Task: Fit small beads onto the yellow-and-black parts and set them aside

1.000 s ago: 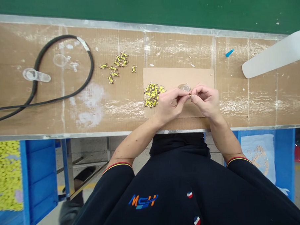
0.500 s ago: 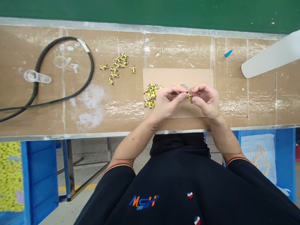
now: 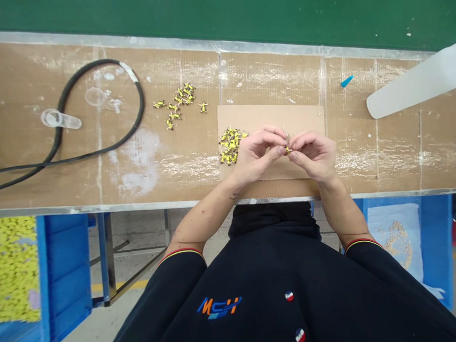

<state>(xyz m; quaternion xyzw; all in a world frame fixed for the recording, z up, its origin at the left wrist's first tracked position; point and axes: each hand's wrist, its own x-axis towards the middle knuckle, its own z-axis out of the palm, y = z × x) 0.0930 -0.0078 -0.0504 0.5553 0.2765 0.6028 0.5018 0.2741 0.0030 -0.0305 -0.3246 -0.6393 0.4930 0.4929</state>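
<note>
My left hand [image 3: 257, 154] and my right hand [image 3: 312, 154] meet fingertip to fingertip over a small cardboard sheet [image 3: 305, 118] on the bench. Both pinch one tiny yellow part [image 3: 288, 149] between them. A pile of the same small yellow parts [image 3: 230, 143] lies on the sheet just left of my left hand. A second, looser scatter of yellow parts [image 3: 177, 102] lies farther back to the left on the bench.
A black cable [image 3: 97, 111] loops across the left of the cardboard-covered bench [image 3: 393, 148], beside a clear plastic piece [image 3: 59, 119]. A white flat blade [image 3: 417, 87] and a small blue tip [image 3: 347, 80] lie at the right. Blue bins [image 3: 59, 279] stand below, the left one holding yellow parts.
Both hands have stayed together over the sheet, shifting slightly toward me. The fingers have turned the yellow part a little, and my left hand now hides the small clear round piece.
</note>
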